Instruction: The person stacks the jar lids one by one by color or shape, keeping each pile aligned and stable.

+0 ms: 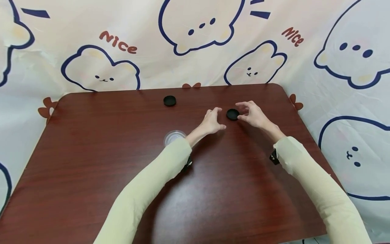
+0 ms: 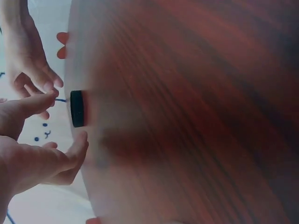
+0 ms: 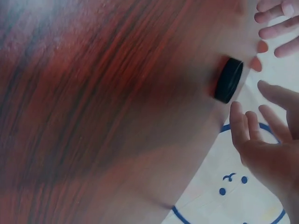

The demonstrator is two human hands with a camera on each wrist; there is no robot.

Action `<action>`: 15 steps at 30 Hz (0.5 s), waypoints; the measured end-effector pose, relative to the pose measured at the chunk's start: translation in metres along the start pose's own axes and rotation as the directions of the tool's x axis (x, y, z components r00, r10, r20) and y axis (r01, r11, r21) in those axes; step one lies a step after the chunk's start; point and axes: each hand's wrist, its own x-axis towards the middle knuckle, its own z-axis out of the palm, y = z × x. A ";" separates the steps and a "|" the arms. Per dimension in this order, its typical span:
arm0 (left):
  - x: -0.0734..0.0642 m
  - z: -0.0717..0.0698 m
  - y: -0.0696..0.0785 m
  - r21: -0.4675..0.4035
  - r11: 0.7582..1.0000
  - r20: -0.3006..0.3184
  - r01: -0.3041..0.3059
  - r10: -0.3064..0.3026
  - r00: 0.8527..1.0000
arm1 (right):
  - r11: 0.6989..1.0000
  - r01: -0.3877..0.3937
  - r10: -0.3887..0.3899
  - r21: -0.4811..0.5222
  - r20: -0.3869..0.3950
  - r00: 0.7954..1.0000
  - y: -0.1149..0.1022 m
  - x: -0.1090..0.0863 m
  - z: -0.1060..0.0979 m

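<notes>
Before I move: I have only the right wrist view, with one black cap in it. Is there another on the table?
Observer: Yes. The head view shows a second black cap near the far edge of the table, left of the nearer cap.

Operator: Anything else lying there that I can't see?

Observer: A clear round container, partly hidden behind the left sleeve.

Operator: My frame crops the left hand. How is it posed?

Observer: The head view shows all of it: thumb and fingers spread apart, the gap between them facing the nearer cap.
</notes>
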 end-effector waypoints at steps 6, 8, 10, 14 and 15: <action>0.022 0.018 0.007 -0.006 0.999 -0.019 0.034 -0.034 0.999 | 1.000 -0.012 0.012 0.004 0.053 0.999 0.009 0.008 0.001; 0.029 0.023 0.008 0.013 0.999 -0.026 0.033 -0.033 0.999 | 1.000 -0.015 0.014 0.008 0.069 0.998 0.012 0.010 0.004; 0.036 0.028 0.008 0.031 0.999 -0.035 0.028 -0.027 0.999 | 1.000 -0.013 0.012 0.007 0.077 0.997 0.014 0.011 0.006; 0.046 0.031 0.006 0.068 0.998 -0.062 0.009 -0.005 0.998 | 1.000 -0.027 0.027 0.004 0.069 0.997 0.018 0.014 0.011; 0.048 0.030 0.005 0.079 0.997 -0.065 0.009 -0.004 0.998 | 0.999 -0.034 0.034 0.006 0.066 0.997 0.018 0.015 0.012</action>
